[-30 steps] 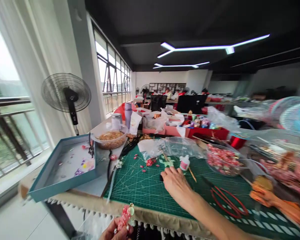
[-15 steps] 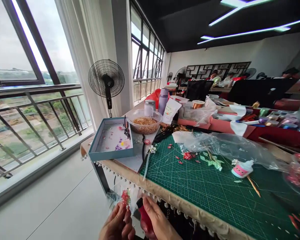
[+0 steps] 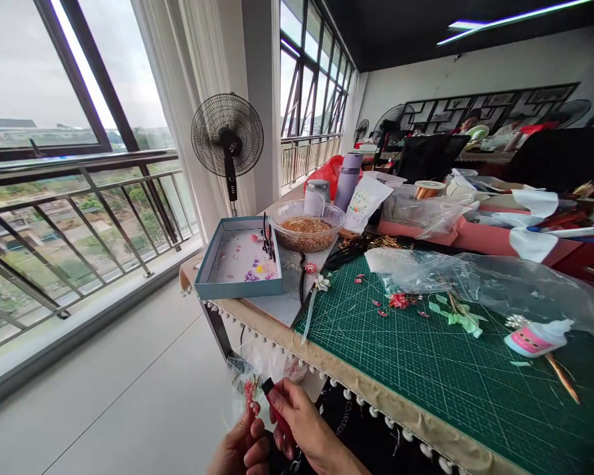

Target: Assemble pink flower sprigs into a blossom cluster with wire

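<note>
Item, in hand: small pink bead flower sprig [image 3: 250, 394], pinched at its lower end in the fingers of the left hand [image 3: 240, 450], held low in front of the bench [image 3: 371, 394] edge and clear of it. Item: red-handled tool [image 3: 271, 397], dark tip touching or just beside the sprig, gripped in the closed right hand [image 3: 304, 425]. Handling note, as a judgement: the sprig looks slight and bendable, so a firm pinch close to the tool's tip and a small, square bite would suit. Working over the green cutting mat [image 3: 426, 376] rather than the floor would keep any dropped piece findable. On the bench: blue box [image 3: 237, 288] with loose petals, clear bowl [image 3: 276, 231] of golden bits, glue bottle [image 3: 537, 338], clear plastic bag [image 3: 499, 280], green leaf pieces [image 3: 458, 318]. Standing fan [image 3: 228, 135] beyond. Not determinable: the tool's kind and whether its tip is open. The left hand's lower part is cut off by the frame, and the sprig's stem is hidden in the fingers.
</note>
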Tool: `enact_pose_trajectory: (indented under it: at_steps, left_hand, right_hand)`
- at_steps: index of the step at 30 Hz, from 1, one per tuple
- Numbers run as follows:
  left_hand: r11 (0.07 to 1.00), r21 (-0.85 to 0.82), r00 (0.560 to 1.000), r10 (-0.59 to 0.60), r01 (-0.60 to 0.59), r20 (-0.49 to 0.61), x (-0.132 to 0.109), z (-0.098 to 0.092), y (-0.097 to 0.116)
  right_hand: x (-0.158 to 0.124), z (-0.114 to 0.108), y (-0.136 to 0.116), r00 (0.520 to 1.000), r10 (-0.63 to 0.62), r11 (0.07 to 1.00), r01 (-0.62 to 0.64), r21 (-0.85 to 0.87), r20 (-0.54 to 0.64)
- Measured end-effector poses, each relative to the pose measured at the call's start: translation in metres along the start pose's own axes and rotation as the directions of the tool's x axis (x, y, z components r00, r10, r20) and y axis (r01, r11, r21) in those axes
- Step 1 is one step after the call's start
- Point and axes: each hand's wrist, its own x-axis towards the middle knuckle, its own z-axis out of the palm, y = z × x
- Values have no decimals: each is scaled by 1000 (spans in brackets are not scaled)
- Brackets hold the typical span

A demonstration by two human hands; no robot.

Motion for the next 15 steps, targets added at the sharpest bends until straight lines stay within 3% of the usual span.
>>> enact_pose_trajectory:
  at_steps: [7, 15]
  left_hand:
    - [969, 211, 986, 150, -132, -73, 13, -12, -5]
    - [940, 312, 971, 189, -137, -146, 16, -10, -8]
  right_hand:
    - [19, 2, 3, 983, 160, 983, -167, -78, -96]
    - [25, 5, 3, 991, 52, 988, -69, -138, -126]
